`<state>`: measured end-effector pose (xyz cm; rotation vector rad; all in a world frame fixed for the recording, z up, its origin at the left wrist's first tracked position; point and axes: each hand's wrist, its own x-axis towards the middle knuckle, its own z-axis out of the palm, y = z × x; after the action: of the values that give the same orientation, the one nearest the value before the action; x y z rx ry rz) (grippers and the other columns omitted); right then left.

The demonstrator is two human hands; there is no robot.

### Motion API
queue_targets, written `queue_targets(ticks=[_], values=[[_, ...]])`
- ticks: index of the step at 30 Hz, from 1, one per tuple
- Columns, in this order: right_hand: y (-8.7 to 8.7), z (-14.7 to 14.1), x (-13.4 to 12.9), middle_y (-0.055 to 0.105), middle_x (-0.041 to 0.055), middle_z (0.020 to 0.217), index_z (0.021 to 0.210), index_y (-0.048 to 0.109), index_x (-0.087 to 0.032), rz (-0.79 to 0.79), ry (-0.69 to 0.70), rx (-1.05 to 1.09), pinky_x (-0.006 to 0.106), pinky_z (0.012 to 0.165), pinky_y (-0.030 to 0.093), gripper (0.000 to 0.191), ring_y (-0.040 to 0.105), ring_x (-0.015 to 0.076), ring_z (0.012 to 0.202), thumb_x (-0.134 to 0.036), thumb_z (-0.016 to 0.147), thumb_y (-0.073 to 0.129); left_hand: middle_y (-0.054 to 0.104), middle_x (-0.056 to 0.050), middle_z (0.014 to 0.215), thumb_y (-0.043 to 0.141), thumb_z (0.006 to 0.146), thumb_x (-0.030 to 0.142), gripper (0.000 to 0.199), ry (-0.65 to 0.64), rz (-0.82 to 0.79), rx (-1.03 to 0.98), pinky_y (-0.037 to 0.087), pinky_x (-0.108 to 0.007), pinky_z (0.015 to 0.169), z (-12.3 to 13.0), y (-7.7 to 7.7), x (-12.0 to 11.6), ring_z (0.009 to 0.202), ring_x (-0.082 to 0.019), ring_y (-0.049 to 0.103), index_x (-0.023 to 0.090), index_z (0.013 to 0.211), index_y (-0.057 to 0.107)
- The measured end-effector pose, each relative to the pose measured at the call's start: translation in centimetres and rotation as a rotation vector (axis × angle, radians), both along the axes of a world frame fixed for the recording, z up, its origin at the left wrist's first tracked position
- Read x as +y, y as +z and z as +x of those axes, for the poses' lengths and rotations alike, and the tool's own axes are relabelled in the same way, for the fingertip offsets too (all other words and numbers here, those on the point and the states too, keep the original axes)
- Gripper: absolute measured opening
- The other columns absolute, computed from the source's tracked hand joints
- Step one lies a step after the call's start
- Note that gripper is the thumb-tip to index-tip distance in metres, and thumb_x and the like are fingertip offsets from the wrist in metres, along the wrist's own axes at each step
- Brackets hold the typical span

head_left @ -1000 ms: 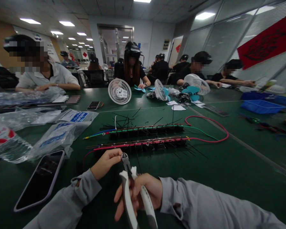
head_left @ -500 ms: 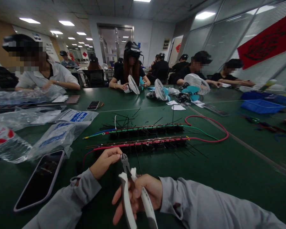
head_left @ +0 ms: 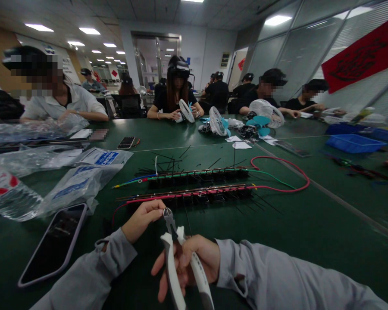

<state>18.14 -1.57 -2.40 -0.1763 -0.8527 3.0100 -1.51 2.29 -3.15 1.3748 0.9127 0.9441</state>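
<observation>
White-handled diagonal cutters (head_left: 171, 258) are in my right hand (head_left: 198, 258), with their handles spread and the jaws pointing away from me. Just left of the jaw tips, my left hand (head_left: 146, 216) is closed in a pinch; what lies between its fingertips is too small to make out. Right beyond both hands lies the nearer wired strip (head_left: 213, 189), black below, with a red cable along it and thin black tie tails sticking out. Behind it runs a second, similar strip (head_left: 207, 173) with a green wire. A red cable (head_left: 307, 176) loops round at their right end.
A phone (head_left: 56, 245), a water bottle (head_left: 13, 198) and plastic bags (head_left: 84, 176) lie to the left. Across the table, people handle fan parts (head_left: 218, 122). Blue trays (head_left: 355, 144) stand at the far right, and another phone (head_left: 126, 142) lies farther back.
My hands and the cutters have barely moved; a finger of my right hand has shifted slightly. Across the table, a person has moved a white fan part a little to the right.
</observation>
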Motion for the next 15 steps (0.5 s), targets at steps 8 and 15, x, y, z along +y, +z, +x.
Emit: queue_targets(ticks=[8, 15], values=[[-0.04, -0.06, -0.11, 0.065, 0.014, 0.081, 0.102, 0.057, 0.0, 0.039, -0.05, -0.028, 0.022, 0.055, 0.043, 0.051, 0.062, 0.0149, 0.064, -0.022, 0.058, 0.044, 0.04, 0.005, 0.057, 0.054, 0.077, 0.027, 0.016, -0.002, 0.02, 0.009, 0.024, -0.024, 0.053, 0.07, 0.1, -0.03, 0.053, -0.009, 0.031, 0.014, 0.067, 0.056], [-0.16, -0.17, -0.31, 0.063, 0.0123, 0.069, 0.079, 0.058, -0.006, -0.001, -0.136, -0.018, 0.025, 0.059, 0.043, 0.031, 0.062, 0.0166, 0.064, -0.025, 0.059, 0.044, 0.039, 0.005, 0.057, 0.054, 0.077, 0.027, 0.016, 0.01, 0.016, 0.001, 0.022, -0.024, 0.052, 0.13, 0.15, -0.06, 0.053, -0.009, 0.029, 0.014, 0.068, 0.057]])
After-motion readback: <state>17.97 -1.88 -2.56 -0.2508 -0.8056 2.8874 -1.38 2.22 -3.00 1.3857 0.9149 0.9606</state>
